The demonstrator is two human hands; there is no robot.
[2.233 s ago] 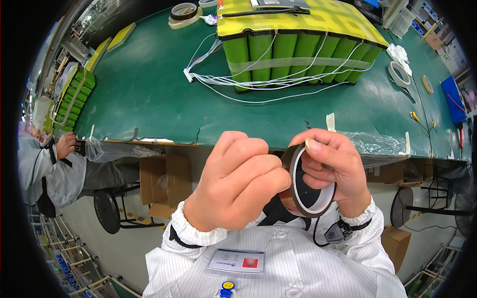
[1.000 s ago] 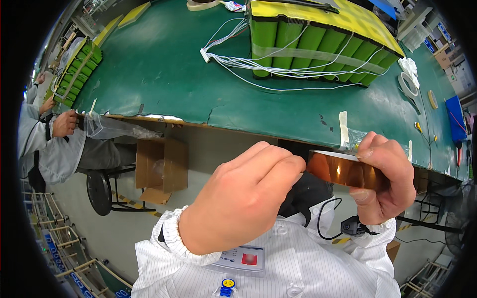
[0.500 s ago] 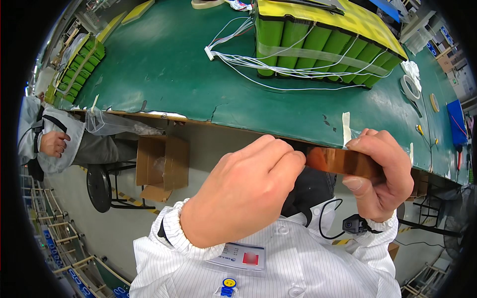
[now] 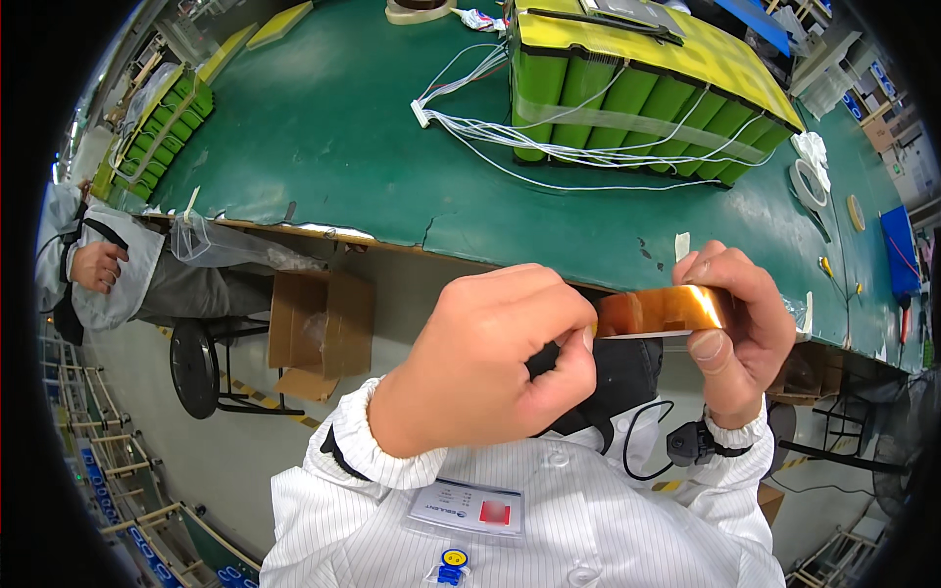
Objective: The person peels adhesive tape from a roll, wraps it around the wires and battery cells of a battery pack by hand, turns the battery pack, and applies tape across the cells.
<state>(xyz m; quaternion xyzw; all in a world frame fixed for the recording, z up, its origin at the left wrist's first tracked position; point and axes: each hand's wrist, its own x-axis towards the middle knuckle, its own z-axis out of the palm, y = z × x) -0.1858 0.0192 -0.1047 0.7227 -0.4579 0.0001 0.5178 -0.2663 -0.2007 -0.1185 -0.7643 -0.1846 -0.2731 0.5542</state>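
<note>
two hands (image 4: pixel 490 367) (image 4: pixel 735 328), amber tape roll (image 4: pixel 662 312) btwn

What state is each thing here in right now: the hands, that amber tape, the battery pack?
left hand: closed, pinching the tape's end
right hand: gripping the tape roll
amber tape roll: held edge-on above the lap
green battery pack: resting on the green table, white wires trailing out
cardboard box: open, on floor
</note>
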